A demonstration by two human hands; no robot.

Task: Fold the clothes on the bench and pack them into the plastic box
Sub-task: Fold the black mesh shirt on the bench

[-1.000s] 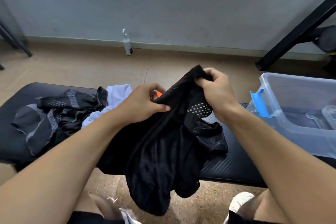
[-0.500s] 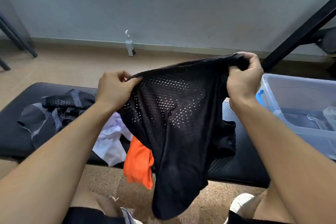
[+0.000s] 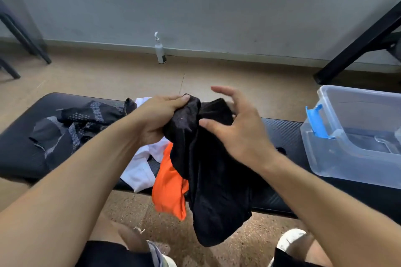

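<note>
The left hand point(image 3: 160, 118) now bunches the black mesh garment point(image 3: 208, 165), stretched wide a moment earlier; the right hand point(image 3: 236, 128) (fingers spread) has let go, folding barely begun.

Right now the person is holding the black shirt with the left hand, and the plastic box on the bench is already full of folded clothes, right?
Not quite. The head view shows the left hand gripping the black shirt, but the plastic box on the bench holds no folded clothes yet. Through its clear walls I see only something clear at the bottom.
</note>
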